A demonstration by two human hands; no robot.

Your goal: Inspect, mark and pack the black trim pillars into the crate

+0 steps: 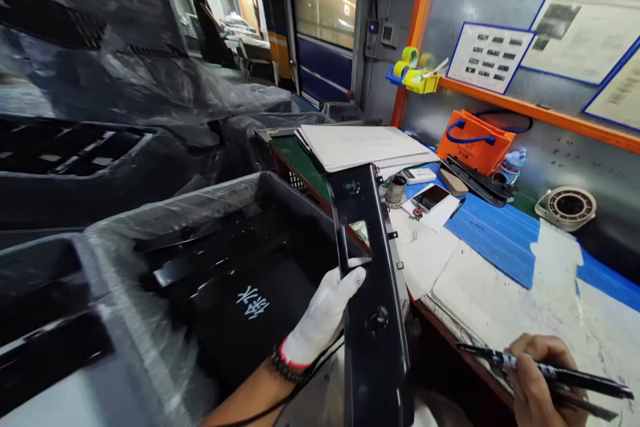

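Observation:
My left hand (pixel 325 317), in a white glove, grips a long black plastic trim panel (pixel 373 267) by its left edge, thumb hooked at a rectangular cut-out. The panel stands on end between a bin and the workbench. My right hand (pixel 537 380), bare, is closed on a black pen (pixel 550 370) that lies across its fingers, pointing left over the bench's front edge. A bead bracelet sits on my left wrist.
A plastic-lined grey bin (pixel 210 267) with black parts and white chalk marks is at left. The workbench (pixel 500 293) has a blue mat, white sheets, a phone (pixel 430 197), paper stack (pixel 360 143), orange bag (pixel 473 140). A person stands far back.

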